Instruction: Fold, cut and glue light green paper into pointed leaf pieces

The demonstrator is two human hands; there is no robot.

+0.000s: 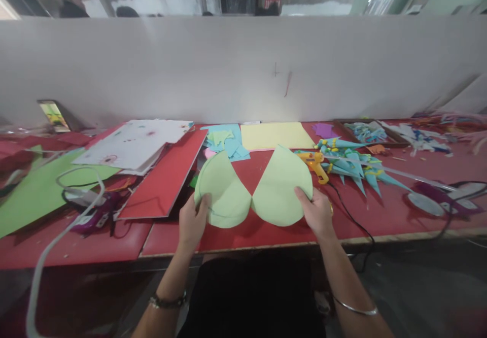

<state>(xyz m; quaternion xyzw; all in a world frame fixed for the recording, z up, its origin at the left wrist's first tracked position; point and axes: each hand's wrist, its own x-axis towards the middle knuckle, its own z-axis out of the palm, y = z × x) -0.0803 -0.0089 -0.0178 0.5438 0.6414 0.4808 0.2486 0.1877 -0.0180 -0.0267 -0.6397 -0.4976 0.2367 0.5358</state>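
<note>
My left hand (194, 221) pinches the outer edge of a rounded light green paper piece (228, 193), thumb on top. Its edge shows a second outline, like layered sheets or a drawn line. My right hand (314, 208) grips the outer edge of a similar light green paper piece (281, 191). The two pieces meet at a point in the middle, above the table's front edge; I cannot tell whether they are joined there. Just beyond my right hand lies a yellow glue gun (317, 165), its black cord running down over the edge.
Blue paper cones (353, 163) with yellow parts lie right of the glue gun. Behind are a pale yellow sheet (276, 136) and blue paper scraps (236, 147). A red board (167, 175) and white sheets (140, 142) lie left. A white partition (236, 69) stands behind the red table (243, 239).
</note>
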